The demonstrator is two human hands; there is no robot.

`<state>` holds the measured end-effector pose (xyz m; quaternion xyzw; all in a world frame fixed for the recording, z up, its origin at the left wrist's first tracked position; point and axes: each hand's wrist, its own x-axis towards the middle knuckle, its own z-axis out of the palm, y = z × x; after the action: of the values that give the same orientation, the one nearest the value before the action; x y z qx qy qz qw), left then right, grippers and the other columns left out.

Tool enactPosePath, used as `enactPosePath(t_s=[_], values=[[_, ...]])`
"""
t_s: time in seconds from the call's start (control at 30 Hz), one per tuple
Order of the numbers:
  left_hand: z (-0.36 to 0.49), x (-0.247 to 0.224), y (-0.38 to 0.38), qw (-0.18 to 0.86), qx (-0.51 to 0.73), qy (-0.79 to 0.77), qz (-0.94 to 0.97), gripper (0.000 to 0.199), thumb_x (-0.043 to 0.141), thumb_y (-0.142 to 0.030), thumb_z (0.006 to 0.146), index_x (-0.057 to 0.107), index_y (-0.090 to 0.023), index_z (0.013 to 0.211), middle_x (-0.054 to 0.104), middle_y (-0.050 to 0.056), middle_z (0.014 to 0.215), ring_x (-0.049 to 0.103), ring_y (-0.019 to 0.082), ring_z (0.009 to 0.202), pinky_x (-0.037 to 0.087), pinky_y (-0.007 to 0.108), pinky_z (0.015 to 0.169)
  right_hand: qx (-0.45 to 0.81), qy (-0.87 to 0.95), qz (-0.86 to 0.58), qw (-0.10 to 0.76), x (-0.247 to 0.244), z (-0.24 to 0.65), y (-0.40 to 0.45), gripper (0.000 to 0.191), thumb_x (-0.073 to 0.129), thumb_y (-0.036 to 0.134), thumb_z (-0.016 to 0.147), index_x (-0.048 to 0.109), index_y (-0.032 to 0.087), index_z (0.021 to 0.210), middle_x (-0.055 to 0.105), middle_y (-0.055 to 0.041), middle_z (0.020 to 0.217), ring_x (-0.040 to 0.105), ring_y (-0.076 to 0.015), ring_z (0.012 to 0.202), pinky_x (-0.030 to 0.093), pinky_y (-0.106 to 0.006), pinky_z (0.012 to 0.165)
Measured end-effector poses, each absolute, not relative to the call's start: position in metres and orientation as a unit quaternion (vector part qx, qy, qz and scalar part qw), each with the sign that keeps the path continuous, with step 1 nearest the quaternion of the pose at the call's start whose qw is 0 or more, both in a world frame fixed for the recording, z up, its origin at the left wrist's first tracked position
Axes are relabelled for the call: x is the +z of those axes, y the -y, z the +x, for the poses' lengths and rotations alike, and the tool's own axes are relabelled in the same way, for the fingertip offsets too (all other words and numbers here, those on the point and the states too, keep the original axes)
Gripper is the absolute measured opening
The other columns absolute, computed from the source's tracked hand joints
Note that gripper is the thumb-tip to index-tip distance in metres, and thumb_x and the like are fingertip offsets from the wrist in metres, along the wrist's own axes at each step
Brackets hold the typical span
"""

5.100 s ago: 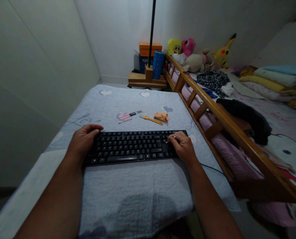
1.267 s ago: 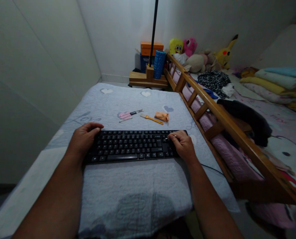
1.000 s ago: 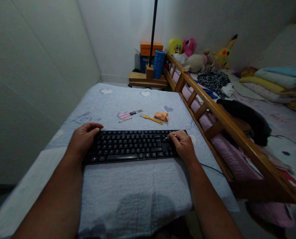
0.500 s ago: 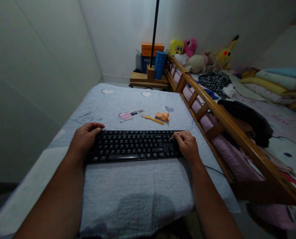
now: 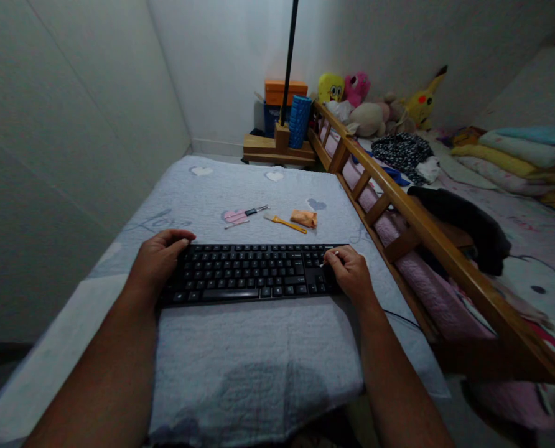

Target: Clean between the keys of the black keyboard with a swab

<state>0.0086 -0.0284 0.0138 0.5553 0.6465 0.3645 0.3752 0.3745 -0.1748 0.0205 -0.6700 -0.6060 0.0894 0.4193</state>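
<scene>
A black keyboard (image 5: 244, 270) lies flat on the pale blue quilted cover. My left hand (image 5: 160, 258) grips its left end, thumb and fingers near the top left corner. Over the number keys at the right end is my right hand (image 5: 349, 269), pinching a thin white swab (image 5: 323, 264) whose tip is down at the keys. Behind the keyboard lie a yellow-handled brush (image 5: 289, 224), a crumpled orange packet (image 5: 304, 218), a dark-gripped metal tool (image 5: 251, 212) and another thin swab (image 5: 237, 224).
A wooden bed rail (image 5: 399, 205) runs along the right side, with plush toys, clothes and folded bedding beyond it. At the back stand a blue roller (image 5: 300, 121), an orange box (image 5: 285, 92) and a black pole (image 5: 289, 62). A cable (image 5: 401, 318) trails off right.
The swab tip in my right hand has shifted slightly down among the keys, and its angle is steeper. My left hand and the keyboard are where they were.
</scene>
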Motion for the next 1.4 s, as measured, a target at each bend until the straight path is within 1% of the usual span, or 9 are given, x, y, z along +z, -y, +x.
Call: enactPosePath(t_s=[0.13,0.5,0.7,0.97,1.2,1.4], values=[[0.01,0.015,0.029,0.379,0.366,-0.643,0.556,0.035,0.064,-0.037,0.069,0.073,-0.018,0.096,0.07,0.004,0.093,0.057,0.02,0.078,0.043,0.03,0.072,0.086,0.605,-0.67,0.421,0.019,0.375,0.174,0.027,0.054,0.03,0.091,0.068,0.023,0.07,0.073,-0.0054,0.079,0.065,-0.0239,0.084,0.046,-0.038,0.079],[0.008,0.012,0.027,0.372,0.371,-0.639,0.562,0.031,0.064,-0.036,0.069,0.073,-0.019,0.093,0.071,0.004,0.094,0.06,0.021,0.082,0.045,0.031,0.076,0.067,0.598,-0.668,0.438,0.016,0.375,0.172,0.022,0.057,0.032,0.092,0.071,0.024,0.077,0.075,-0.0059,0.084,0.065,-0.0247,0.089,0.049,-0.04,0.083],[0.009,0.014,0.029,0.376,0.371,-0.64,0.558,0.031,0.064,-0.037,0.07,0.073,-0.019,0.094,0.071,0.004,0.091,0.059,0.02,0.077,0.046,0.031,0.074,0.062,0.585,-0.68,0.438,0.015,0.38,0.173,0.023,0.056,0.033,0.091,0.071,0.024,0.077,0.075,-0.0061,0.083,0.065,-0.0255,0.089,0.048,-0.04,0.084],[0.009,0.014,0.029,0.375,0.373,-0.638,0.559,0.031,0.064,-0.036,0.069,0.073,-0.019,0.094,0.071,0.003,0.094,0.059,0.02,0.081,0.044,0.03,0.075,0.051,0.567,-0.698,0.435,0.016,0.384,0.174,0.024,0.056,0.033,0.09,0.071,0.024,0.074,0.075,-0.0061,0.082,0.065,-0.0255,0.087,0.047,-0.039,0.082],[0.009,0.014,0.029,0.374,0.368,-0.646,0.555,0.032,0.065,-0.037,0.069,0.074,-0.019,0.094,0.07,0.003,0.088,0.059,0.02,0.076,0.043,0.029,0.066,0.042,0.568,-0.702,0.428,0.017,0.385,0.175,0.025,0.055,0.033,0.09,0.07,0.024,0.072,0.074,-0.0056,0.08,0.064,-0.0251,0.085,0.046,-0.039,0.08],[0.01,0.017,0.03,0.377,0.372,-0.644,0.552,0.03,0.065,-0.035,0.069,0.073,-0.02,0.093,0.069,0.002,0.087,0.058,0.019,0.077,0.043,0.029,0.07,0.058,0.573,-0.702,0.419,0.02,0.385,0.176,0.029,0.053,0.033,0.09,0.067,0.024,0.066,0.072,-0.0051,0.075,0.064,-0.0242,0.08,0.045,-0.037,0.076]])
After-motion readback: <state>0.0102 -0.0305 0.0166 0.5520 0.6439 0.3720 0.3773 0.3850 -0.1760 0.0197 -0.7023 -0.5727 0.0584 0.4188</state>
